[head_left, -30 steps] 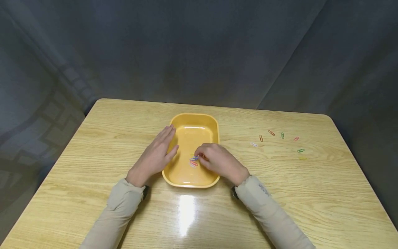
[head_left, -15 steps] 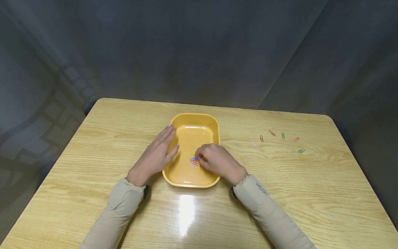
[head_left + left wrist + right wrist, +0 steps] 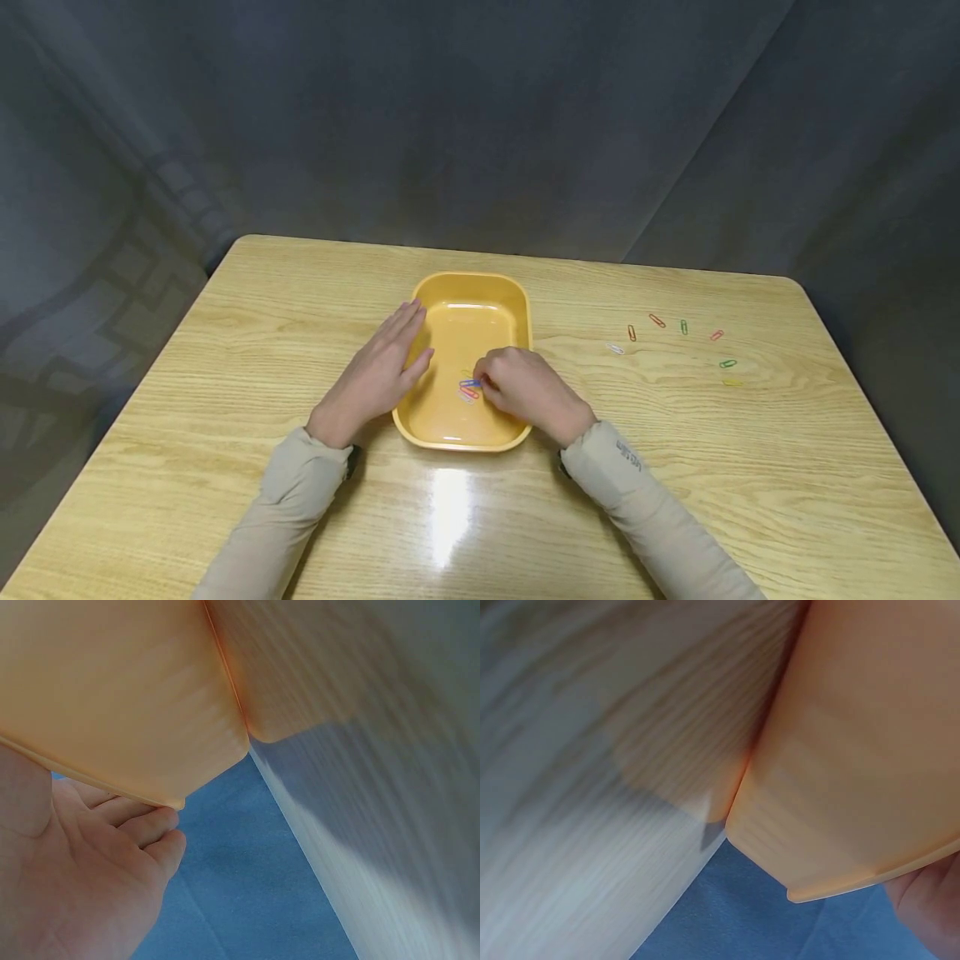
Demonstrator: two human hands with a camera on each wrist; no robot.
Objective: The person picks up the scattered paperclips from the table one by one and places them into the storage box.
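An orange-yellow plastic tray stands mid-table in the head view. My left hand lies along its left rim with straight fingers and the thumb over the inside. In the left wrist view, the fingers lie against the rim. My right hand reaches over the right wall into the tray, fingers curled, and pinches the end of a blue paper clip. Beside that lie a red paper clip and a pale one on the tray floor. In the right wrist view, the wall hides most of this hand.
Several paper clips lie scattered on the wooden table to the right, among them a white one, a green one, a pink one and a yellow one. A dark curtain hangs behind the table.
The blue paper clip has turned slightly at my right fingertips and now lies flatter beside the red one. My left hand keeps its place on the rim.
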